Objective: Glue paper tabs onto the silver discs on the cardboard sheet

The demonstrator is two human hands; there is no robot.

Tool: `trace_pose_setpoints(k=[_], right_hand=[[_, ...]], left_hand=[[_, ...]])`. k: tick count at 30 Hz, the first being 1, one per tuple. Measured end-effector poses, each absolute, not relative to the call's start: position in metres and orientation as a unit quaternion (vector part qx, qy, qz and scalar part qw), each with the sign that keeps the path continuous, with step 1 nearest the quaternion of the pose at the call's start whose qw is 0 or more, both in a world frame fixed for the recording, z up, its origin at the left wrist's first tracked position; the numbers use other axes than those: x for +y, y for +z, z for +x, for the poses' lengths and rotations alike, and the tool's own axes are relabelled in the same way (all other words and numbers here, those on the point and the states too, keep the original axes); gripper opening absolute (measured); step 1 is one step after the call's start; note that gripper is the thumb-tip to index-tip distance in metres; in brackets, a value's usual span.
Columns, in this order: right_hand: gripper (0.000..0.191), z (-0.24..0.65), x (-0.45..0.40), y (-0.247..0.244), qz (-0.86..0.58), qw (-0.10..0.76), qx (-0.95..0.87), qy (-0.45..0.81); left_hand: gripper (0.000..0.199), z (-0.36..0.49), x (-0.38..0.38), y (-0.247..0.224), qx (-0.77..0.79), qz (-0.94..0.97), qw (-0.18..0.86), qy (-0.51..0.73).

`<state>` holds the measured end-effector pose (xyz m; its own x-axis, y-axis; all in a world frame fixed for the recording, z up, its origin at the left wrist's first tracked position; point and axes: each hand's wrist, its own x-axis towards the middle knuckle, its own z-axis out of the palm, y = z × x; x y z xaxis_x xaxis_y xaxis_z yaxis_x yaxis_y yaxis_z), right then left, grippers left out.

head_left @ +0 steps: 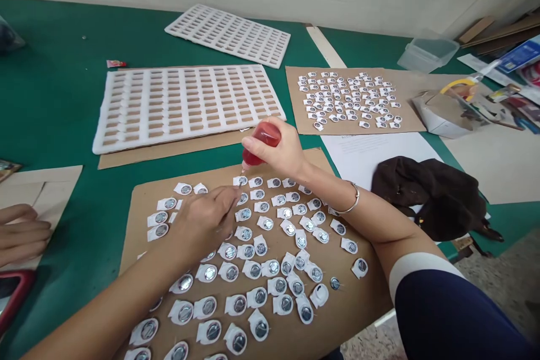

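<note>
My right hand is wrapped round a small red squeeze bottle, its tip pointing down at the top row of small white pieces with round metallic discs. Just left of the tip, my left hand has its fingers pinched together low over the pieces; what they hold, if anything, is too small to make out. Rows of these pieces cover a brown cardboard sheet under both hands. One loose metallic disc lies on the sheet's right part.
White slotted foam trays lie behind on the green table. A second cardboard bears more pieces. At right are paper, a dark cloth, a clear container and scissors. Another person's hand rests at left.
</note>
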<state>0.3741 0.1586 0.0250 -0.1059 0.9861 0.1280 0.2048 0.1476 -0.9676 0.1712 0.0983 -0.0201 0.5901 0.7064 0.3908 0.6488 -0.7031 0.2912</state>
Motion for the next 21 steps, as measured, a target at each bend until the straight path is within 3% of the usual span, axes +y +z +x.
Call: trace_pose_setpoints(k=[4, 16, 21], right_hand=[[0.037, 0.371, 0.158, 0.017, -0.476, 0.463, -0.659, 0.354], [0.035, 0.367, 0.159, 0.006, -0.477, 0.422, -0.691, 0.342], [0.034, 0.369, 0.158, 0.008, -0.47, 0.465, -0.662, 0.353]], left_hand=[[0.02, 0.175, 0.093, -0.016, 0.366, 0.905, 0.027, 0.216], [0.023, 0.181, 0.084, -0.016, 0.329, 0.925, -0.059, 0.182], [0.022, 0.182, 0.084, -0.012, 0.302, 0.924, -0.121, 0.204]])
